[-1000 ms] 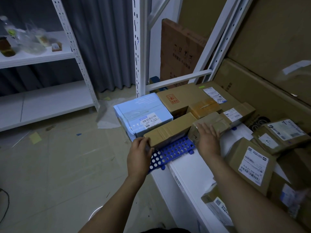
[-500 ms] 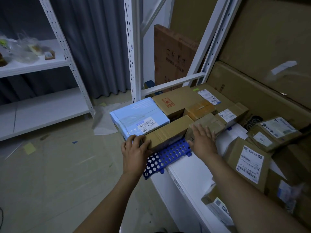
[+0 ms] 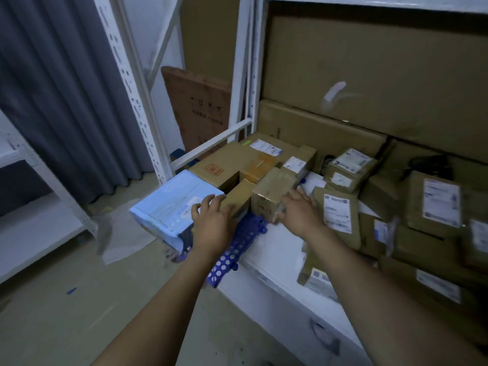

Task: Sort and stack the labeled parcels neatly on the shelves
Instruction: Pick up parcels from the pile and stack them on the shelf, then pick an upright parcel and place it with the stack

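Note:
On the low white shelf (image 3: 277, 247) lie several labeled brown parcels. My left hand (image 3: 212, 220) rests with spread fingers on the near end of a long brown box (image 3: 237, 198) and the edge of a light blue parcel (image 3: 171, 204). My right hand (image 3: 301, 210) lies with straight fingers against the near right side of a small brown taped box (image 3: 272, 192). Both boxes sit over a blue perforated plastic rack (image 3: 235, 249) that sticks out past the shelf's corner. A larger brown box with a red stamp (image 3: 219, 167) stands behind them.
More labeled parcels (image 3: 340, 215) pile up at the right of the shelf, with big flat cartons (image 3: 369, 75) leaning behind. White shelf uprights (image 3: 245, 75) frame the bay. A second white rack (image 3: 39, 228) and a grey curtain (image 3: 66, 88) stand at the left.
The view has swung right and nearer. My left hand slid up onto the long box and the blue parcel. My right hand shifted to the small box's right side.

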